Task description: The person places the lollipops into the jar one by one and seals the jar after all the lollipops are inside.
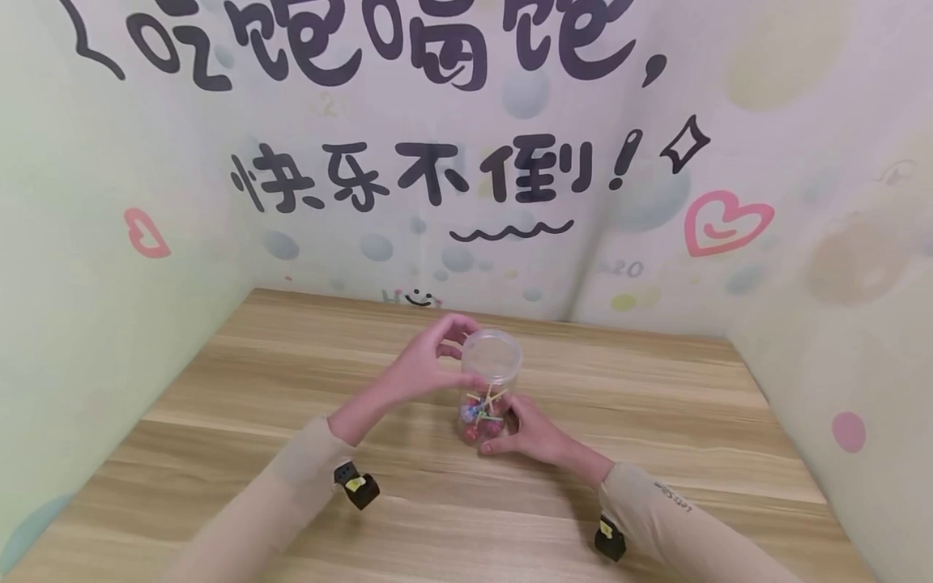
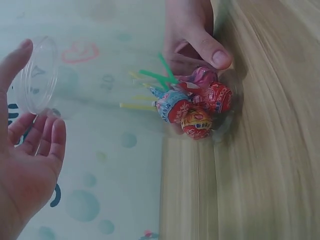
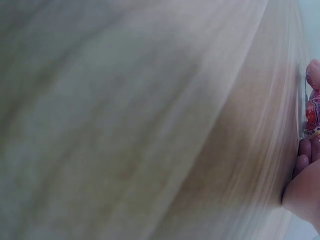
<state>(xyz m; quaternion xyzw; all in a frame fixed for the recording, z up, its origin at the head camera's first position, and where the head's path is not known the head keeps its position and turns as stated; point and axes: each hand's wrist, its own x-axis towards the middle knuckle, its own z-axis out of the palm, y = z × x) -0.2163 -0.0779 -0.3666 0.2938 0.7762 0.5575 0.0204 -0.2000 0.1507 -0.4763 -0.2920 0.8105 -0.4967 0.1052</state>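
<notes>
A clear plastic jar (image 1: 466, 392) stands upright on the wooden table, with several wrapped lollipops (image 2: 192, 106) at its bottom. Their sticks, yellow and green, point up. At the jar's top is a clear round lid (image 2: 40, 75); whether it is fully seated cannot be told. My left hand (image 1: 428, 362) holds the lid, thumb on one side and curled fingers on the other. Low down, my right hand (image 1: 535, 431) grips the jar near its base, thumb in front. In the right wrist view only part of the right hand (image 3: 306, 187) shows, at the right edge.
The wood-grain table (image 1: 452, 518) meets a printed wall (image 1: 350, 251) behind the jar, and walls rise at both sides. Small black devices (image 1: 359, 486) are worn at both wrists over beige sleeves (image 1: 270, 494).
</notes>
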